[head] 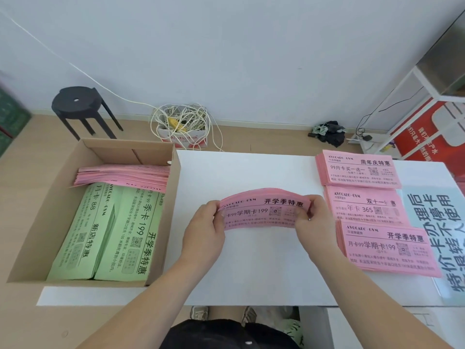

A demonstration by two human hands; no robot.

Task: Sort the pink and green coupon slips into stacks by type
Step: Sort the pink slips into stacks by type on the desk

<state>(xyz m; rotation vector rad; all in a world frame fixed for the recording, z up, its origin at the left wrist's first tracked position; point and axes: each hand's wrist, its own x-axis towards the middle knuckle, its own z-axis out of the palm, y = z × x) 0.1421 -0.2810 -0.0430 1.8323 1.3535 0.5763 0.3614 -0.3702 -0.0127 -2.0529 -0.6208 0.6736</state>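
Sorting partly done. Three pink stacks (362, 207) lie on the table (251, 273) at three o'clock. At centre, the left hand (203, 230) and right hand (317, 217) hold a bowed pink bundle (261, 212), fingers grasping its ends. Green slips (100, 235) and pink slips (125, 175) lie unsorted in the box (32, 248) at nine o'clock.

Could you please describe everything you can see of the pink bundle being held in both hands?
The pink bundle is a thin stack of paper coupon slips, arched upward in the middle. Its top slip shows black printed text and a QR code. The left hand pinches its left end, the right hand its right end, holding it over the white table.
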